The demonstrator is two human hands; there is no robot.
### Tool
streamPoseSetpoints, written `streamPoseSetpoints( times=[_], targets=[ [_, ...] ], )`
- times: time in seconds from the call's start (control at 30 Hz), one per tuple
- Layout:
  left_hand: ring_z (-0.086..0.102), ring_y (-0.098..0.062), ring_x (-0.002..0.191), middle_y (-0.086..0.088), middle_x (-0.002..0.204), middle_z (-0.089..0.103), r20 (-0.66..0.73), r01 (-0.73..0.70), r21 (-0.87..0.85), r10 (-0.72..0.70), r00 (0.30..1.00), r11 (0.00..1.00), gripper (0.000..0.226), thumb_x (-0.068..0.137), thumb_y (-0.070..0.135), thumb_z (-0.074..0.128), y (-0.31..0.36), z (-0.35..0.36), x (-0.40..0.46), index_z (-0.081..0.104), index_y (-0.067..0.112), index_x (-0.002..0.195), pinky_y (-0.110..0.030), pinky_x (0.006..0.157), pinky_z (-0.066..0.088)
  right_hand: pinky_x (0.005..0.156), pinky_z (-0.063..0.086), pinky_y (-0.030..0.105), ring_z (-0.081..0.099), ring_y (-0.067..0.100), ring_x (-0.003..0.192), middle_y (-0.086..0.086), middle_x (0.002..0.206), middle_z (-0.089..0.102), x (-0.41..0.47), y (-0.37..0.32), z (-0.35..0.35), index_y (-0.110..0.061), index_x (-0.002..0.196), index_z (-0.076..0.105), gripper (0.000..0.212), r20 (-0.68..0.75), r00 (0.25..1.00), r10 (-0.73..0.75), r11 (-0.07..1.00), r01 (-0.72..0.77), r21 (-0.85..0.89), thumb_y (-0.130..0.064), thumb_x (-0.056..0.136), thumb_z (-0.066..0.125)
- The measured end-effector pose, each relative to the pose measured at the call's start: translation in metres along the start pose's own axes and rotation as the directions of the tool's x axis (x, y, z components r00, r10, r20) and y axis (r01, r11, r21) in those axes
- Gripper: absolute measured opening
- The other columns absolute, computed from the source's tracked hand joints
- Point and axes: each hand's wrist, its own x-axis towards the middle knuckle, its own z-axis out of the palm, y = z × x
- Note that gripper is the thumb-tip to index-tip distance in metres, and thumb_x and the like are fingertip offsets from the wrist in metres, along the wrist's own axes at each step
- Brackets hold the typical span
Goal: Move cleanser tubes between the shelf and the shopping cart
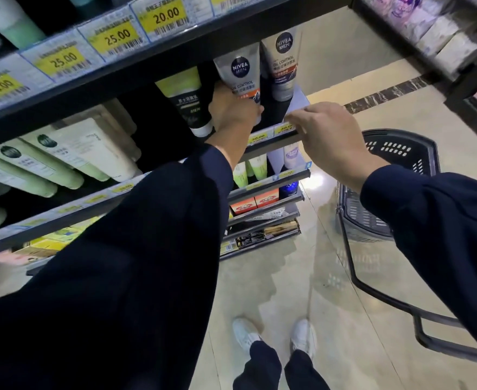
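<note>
My left hand (pixel 231 111) reaches into the second shelf and grips a grey cleanser tube (pixel 241 71) with a dark round logo. A second, matching grey tube (pixel 283 63) stands just to its right at the shelf's end. A black and yellow-green tube (pixel 188 102) stands on the left of my hand. My right hand (pixel 330 136) rests on the shelf's front rail (pixel 271 139), fingers curled over its edge. The dark plastic shopping cart (pixel 395 175) stands on the floor to the right, behind my right arm.
Several pale green and white tubes (pixel 71 156) lie on the shelf at left. Yellow price tags (pixel 116 35) line the upper shelf edge. Lower shelves (pixel 262 204) carry boxes and bottles. Another shelving unit (pixel 428 32) is at the upper right. My white shoes (pixel 274 336) stand on glossy floor.
</note>
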Motion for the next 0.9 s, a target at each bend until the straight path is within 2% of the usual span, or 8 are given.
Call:
streamPoseSetpoints(
  times=[0.07, 0.17, 0.33, 0.43, 0.6, 0.7, 0.8, 0.9],
  targets=[
    [0.069, -0.017, 0.097, -0.004, 0.117, 0.068, 0.012, 0.008, 0.003, -0.008, 1.0, 1.0, 0.057, 0.077, 0.004, 0.086, 0.004, 0.003, 0.008, 0.059, 0.009, 0.127, -0.013, 0.063, 0.05, 0.063, 0.054, 0.039, 0.062, 0.037, 0.074, 0.013, 0.085, 0.074, 0.0, -0.001, -0.001, -0.013, 0.118, 0.077, 0.025, -0.008, 1.0, -0.005, 1.0, 0.005, 0.004, -0.002, 0.097, 0.066],
    [0.058, -0.004, 0.073, 0.0, 0.107, 0.057, 0.023, 0.027, -0.035, -0.026, 0.999, 0.999, 0.058, 0.083, -0.004, 0.08, 0.002, 0.006, 0.013, 0.055, 0.005, 0.134, -0.005, 0.042, 0.041, 0.061, 0.044, 0.034, 0.062, 0.036, 0.073, 0.013, 0.084, 0.074, 0.0, -0.002, -0.002, -0.011, 0.115, 0.077, 0.024, -0.004, 1.0, 0.003, 1.0, -0.003, 0.005, -0.001, 0.096, 0.068],
    [0.064, -0.017, 0.118, -0.003, 0.13, 0.066, -0.051, -0.039, -0.026, 0.037, 0.998, 0.999, 0.073, 0.076, 0.009, 0.089, -0.003, 0.014, 0.018, 0.053, 0.013, 0.139, -0.005, 0.077, 0.037, 0.06, 0.043, 0.034, 0.06, 0.036, 0.07, 0.012, 0.079, 0.072, 0.0, -0.001, 0.001, -0.011, 0.113, 0.077, 0.025, 0.006, 1.0, 0.02, 1.0, -0.02, -0.001, 0.002, 0.094, 0.07],
    [0.063, -0.014, 0.115, -0.002, 0.13, 0.066, -0.049, -0.055, -0.031, 0.054, 0.997, 0.998, 0.072, 0.077, 0.01, 0.089, -0.004, 0.017, 0.02, 0.052, 0.013, 0.139, -0.004, 0.075, 0.034, 0.058, 0.046, 0.033, 0.058, 0.033, 0.069, 0.009, 0.076, 0.069, 0.001, -0.001, 0.002, -0.013, 0.111, 0.077, 0.025, 0.016, 0.999, 0.038, 0.999, -0.038, -0.014, 0.001, 0.093, 0.07],
    [0.064, -0.025, 0.119, -0.009, 0.131, 0.065, -0.039, -0.048, 0.034, 0.049, 0.998, 0.998, 0.071, 0.074, 0.016, 0.09, -0.006, 0.016, 0.02, 0.051, 0.009, 0.133, -0.022, 0.086, 0.046, 0.064, 0.056, 0.042, 0.059, 0.031, 0.083, 0.008, 0.086, 0.07, -0.001, -0.006, -0.002, -0.016, 0.119, 0.075, 0.026, 0.048, 0.996, 0.08, 0.997, -0.08, -0.001, -0.005, 0.097, 0.069],
    [0.061, -0.034, 0.122, -0.017, 0.133, 0.061, -0.037, -0.083, 0.139, 0.089, 0.995, 0.987, 0.069, 0.077, 0.02, 0.088, -0.006, 0.01, 0.005, 0.05, 0.004, 0.133, -0.035, 0.096, 0.05, 0.083, 0.056, 0.046, 0.059, 0.031, 0.095, 0.009, 0.099, 0.071, -0.004, -0.007, -0.007, -0.013, 0.122, 0.071, 0.022, 0.085, 0.995, 0.053, 0.998, -0.054, 0.012, -0.015, 0.102, 0.061],
    [0.055, -0.038, 0.125, -0.017, 0.137, 0.053, 0.012, -0.18, 0.255, 0.183, 0.983, 0.95, 0.064, 0.086, 0.022, 0.079, -0.007, -0.007, -0.026, 0.048, 0.006, 0.139, -0.043, 0.102, 0.046, 0.107, 0.044, 0.046, 0.054, 0.035, 0.12, 0.014, 0.125, 0.065, -0.011, -0.01, -0.018, -0.012, 0.137, 0.058, 0.037, 0.155, 0.987, 0.04, 0.998, -0.034, -0.044, -0.023, 0.101, 0.058],
    [0.054, -0.034, 0.127, -0.012, 0.145, 0.046, 0.112, -0.268, 0.392, 0.244, 0.963, 0.88, 0.057, 0.094, 0.022, 0.07, -0.015, -0.036, -0.068, 0.046, 0.013, 0.145, -0.042, 0.103, 0.045, 0.114, 0.039, 0.049, 0.045, 0.039, 0.135, 0.018, 0.141, 0.055, -0.031, -0.025, -0.041, -0.01, 0.142, 0.053, 0.046, 0.161, 0.986, 0.034, 0.999, -0.032, -0.016, -0.023, 0.099, 0.062]
  ],
)
